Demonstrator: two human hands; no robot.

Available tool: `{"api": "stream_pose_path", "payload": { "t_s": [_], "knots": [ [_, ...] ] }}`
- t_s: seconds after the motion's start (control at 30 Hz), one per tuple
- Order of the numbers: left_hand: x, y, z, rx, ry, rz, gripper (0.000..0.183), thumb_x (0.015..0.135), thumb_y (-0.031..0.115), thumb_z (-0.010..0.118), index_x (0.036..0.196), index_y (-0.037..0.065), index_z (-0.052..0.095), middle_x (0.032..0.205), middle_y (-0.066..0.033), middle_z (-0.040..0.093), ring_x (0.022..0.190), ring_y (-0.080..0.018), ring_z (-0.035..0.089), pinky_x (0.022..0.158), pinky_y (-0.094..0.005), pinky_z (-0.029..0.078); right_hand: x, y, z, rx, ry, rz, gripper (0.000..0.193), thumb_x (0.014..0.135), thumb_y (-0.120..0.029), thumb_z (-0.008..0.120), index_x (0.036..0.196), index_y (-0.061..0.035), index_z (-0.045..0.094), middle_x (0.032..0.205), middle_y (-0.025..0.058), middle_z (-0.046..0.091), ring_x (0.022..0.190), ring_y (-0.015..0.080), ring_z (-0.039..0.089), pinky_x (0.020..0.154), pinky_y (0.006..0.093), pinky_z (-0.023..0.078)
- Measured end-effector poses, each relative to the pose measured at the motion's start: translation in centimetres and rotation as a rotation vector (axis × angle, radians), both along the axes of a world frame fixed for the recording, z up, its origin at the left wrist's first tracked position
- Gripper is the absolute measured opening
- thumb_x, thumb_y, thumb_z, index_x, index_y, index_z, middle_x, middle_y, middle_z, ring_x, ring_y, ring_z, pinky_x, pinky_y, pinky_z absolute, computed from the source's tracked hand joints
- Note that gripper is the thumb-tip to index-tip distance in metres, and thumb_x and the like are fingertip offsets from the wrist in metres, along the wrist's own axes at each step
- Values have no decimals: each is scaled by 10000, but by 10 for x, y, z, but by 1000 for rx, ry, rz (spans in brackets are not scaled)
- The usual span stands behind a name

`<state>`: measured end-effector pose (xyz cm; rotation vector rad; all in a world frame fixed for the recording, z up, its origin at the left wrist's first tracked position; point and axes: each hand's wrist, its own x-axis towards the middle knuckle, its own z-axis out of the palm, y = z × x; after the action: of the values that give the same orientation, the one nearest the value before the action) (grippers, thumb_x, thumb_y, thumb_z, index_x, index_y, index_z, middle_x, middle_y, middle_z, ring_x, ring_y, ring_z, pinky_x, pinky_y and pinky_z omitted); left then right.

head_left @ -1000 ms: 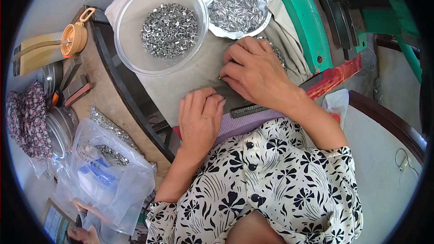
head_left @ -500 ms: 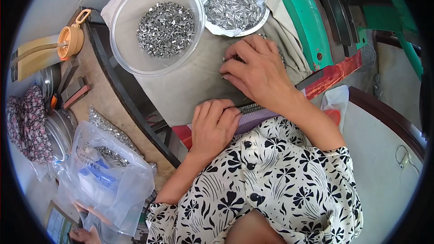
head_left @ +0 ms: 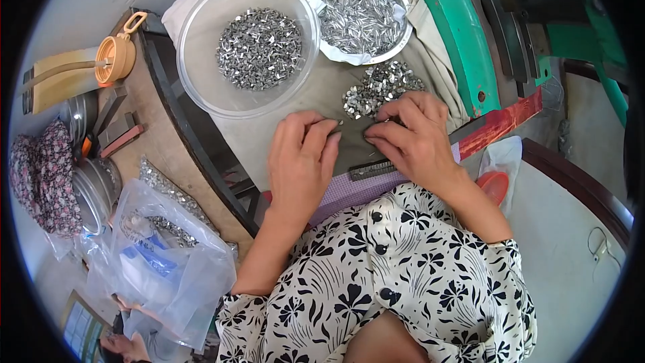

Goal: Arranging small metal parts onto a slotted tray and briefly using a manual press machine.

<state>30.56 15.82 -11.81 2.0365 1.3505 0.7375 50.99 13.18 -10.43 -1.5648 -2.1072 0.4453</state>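
My left hand (head_left: 300, 158) is raised over the grey cloth (head_left: 269, 136), its thumb and forefinger closed on a small metal piece (head_left: 340, 122). Facing it, my right hand (head_left: 418, 140) has its fingertips pinched together at the near edge of a loose pile of small shiny metal pieces (head_left: 376, 91). Whatever those right fingertips hold is too small to make out. Just below the right hand, a dark ridged bar (head_left: 371, 170) lies on a purple checked cloth (head_left: 349, 193) at my lap.
A clear plastic tub (head_left: 191, 87) of small metal parts stands far left, beside a lined bowl (head_left: 401, 39) of slim shiny metal pins. A green machine frame (head_left: 463, 60) borders the right. Plastic bags (head_left: 201, 282) and an orange lid (head_left: 114, 59) occupy the left side.
My left hand has risen from the cloth's near edge and now pinches a small piece. My right hand has shifted right and nearer, uncovering the pile and the ridged bar.
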Motion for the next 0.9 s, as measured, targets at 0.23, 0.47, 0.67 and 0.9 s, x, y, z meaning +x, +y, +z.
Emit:
{"api": "stream_pose_path", "payload": {
  "t_s": [0.23, 0.47, 0.67, 0.9],
  "knots": [
    [8, 3, 1, 2, 52, -16, 151, 757, 42, 747, 892, 54, 680, 963, -63, 587, 853, -267, 574, 732, -377, 461, 18, -9, 0, 37, 51, -104, 194, 700, -112, 799, 884, -144, 747, 951, -5, 629, 978, 264, 540, 854, 386, 411],
    [2, -5, 6, -71, 47, -1, 150, 759, 2, 730, 892, 34, 669, 944, -78, 589, 857, -276, 586, 739, -383, 479, 16, 11, 6, 0, -59, 214, 260, 665, -100, 730, 918, -159, 745, 979, -3, 622, 976, 238, 557, 852, 355, 445],
    [2, -1, 7, -106, -55, 34, 157, 785, -10, 717, 928, 31, 670, 937, -92, 583, 856, -287, 605, 721, -394, 495, 14, 23, 15, -69, -200, 295, 157, 706, -141, 703, 862, -123, 714, 993, -1, 608, 991, 225, 557, 849, 367, 443],
    [17, 13, 1, -1, 51, -31, 141, 785, -12, 735, 914, 24, 690, 892, -95, 587, 806, -267, 614, 700, -355, 492, 10, 16, 15, -15, -166, 229, 150, 704, -146, 714, 850, -113, 704, 986, 3, 620, 1001, 227, 569, 857, 371, 441]
  ]
}}
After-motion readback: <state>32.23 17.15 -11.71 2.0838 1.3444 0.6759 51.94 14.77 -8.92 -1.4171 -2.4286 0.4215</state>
